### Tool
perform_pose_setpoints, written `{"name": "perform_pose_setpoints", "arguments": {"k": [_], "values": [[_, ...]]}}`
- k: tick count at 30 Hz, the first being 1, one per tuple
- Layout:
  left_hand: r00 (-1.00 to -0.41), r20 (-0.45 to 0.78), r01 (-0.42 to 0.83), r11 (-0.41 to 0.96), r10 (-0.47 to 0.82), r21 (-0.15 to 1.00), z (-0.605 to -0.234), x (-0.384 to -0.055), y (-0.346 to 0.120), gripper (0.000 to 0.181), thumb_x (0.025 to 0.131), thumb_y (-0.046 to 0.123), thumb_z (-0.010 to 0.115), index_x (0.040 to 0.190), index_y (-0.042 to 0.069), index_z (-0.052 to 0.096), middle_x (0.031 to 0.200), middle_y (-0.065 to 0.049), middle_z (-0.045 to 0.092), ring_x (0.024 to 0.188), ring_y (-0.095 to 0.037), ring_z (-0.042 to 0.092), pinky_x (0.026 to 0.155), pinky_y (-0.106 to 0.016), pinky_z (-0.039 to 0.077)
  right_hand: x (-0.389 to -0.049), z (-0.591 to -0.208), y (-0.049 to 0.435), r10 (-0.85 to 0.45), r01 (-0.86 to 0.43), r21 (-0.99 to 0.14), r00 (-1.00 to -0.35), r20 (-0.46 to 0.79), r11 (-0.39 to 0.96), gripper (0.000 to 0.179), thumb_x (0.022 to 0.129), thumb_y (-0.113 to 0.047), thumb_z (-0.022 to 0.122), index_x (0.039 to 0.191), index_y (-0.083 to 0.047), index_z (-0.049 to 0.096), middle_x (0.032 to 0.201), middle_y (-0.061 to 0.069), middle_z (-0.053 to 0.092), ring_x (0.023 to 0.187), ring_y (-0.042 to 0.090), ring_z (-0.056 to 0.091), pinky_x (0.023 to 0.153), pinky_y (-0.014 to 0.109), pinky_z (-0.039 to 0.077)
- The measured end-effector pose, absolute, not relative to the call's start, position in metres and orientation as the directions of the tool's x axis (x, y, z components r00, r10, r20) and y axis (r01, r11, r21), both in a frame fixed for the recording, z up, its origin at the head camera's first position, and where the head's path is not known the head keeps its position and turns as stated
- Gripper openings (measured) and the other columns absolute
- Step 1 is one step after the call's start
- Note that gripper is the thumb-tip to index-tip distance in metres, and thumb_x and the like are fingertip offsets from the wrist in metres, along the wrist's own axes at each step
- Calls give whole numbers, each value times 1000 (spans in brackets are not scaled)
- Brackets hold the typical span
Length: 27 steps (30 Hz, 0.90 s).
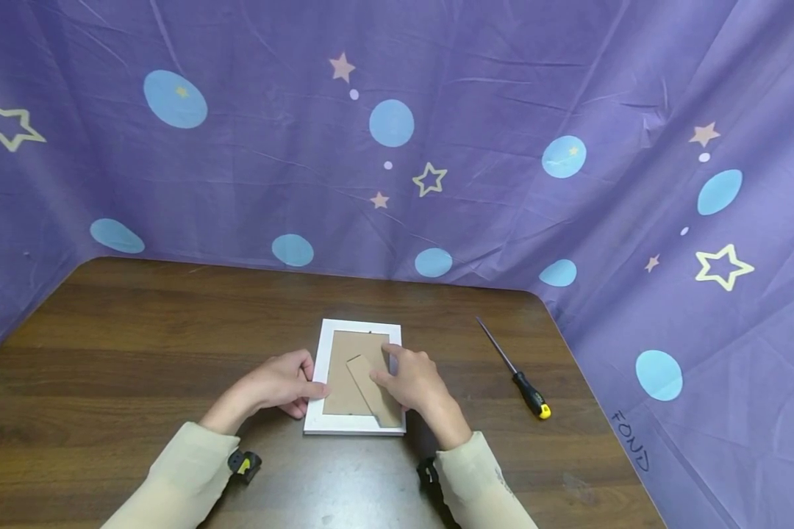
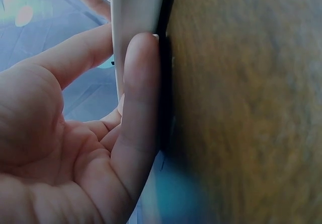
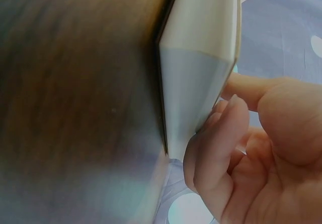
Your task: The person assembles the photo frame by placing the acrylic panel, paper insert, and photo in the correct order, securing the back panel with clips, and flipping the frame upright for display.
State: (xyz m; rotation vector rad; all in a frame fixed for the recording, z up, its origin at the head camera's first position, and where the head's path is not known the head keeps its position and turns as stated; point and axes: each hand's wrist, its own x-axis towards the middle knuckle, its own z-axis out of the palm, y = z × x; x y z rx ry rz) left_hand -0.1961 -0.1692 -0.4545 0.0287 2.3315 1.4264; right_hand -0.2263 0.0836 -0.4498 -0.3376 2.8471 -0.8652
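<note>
A white picture frame [image 1: 344, 424] lies back side up on the table, its brown backing board [image 1: 344, 393] showing. A brown stand flap [image 1: 365, 378] slants across that board. At the left edge, my left hand [image 1: 281, 383] pinches the frame, thumb on top of the border. The left wrist view shows a finger of the left hand [image 2: 65, 123] along the frame's side [image 2: 141, 10]. My right hand [image 1: 415, 378] holds the right side, thumb on the flap, index finger near the board's upper right. In the right wrist view, its other fingers [image 3: 214, 148] curl beside the frame's edge [image 3: 201, 27].
A screwdriver [image 1: 529, 395] with a black and yellow handle lies to the right on the brown wooden table [image 1: 172, 330]. A purple cloth [image 1: 490, 110] with stars and blue dots hangs behind and beside the table.
</note>
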Motion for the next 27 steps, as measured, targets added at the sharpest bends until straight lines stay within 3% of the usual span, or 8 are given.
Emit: {"name": "perform_pose_setpoints", "arguments": {"k": [11,15,18,21,27], "values": [[-917,-341,-199,500,209,843,-453,-197,-168,37,93,15,84,102,1,51,78,-15,64,59,-21,67,57,-33,65,-228,-449,86,-278,-201,-567,-959,-53,799,58,99,-32,77,150,-11,59,133,33,66,38,9,59,46,27,56],[-917,-342,-207,486,206,849,-455,-196,-168,36,93,13,83,101,1,50,77,-14,64,58,-20,67,57,-32,64,-231,-438,97,-316,-282,-606,-947,53,744,50,100,-25,76,145,-8,63,89,19,77,37,7,58,44,27,55],[-917,-339,-207,475,210,855,-455,-196,-167,36,92,12,83,100,1,50,76,-14,64,57,-20,66,56,-32,64,-234,-422,117,-274,-304,-646,-950,149,700,42,100,-21,74,140,-9,67,61,2,66,37,9,59,41,30,55],[-918,-334,-203,471,213,859,-456,-196,-165,36,92,12,84,100,1,50,76,-14,63,58,-20,67,57,-33,65,-238,-408,146,-215,-317,-635,-948,235,704,33,100,-20,74,132,-11,72,59,-5,62,41,9,60,46,30,54],[-920,-337,-210,476,199,854,-454,-196,-166,36,92,11,84,99,1,50,77,-14,63,59,-21,67,57,-33,65,-252,-401,209,-177,-298,-467,-942,286,833,20,97,-19,76,114,-8,76,73,0,70,66,17,65,66,42,56]]}}
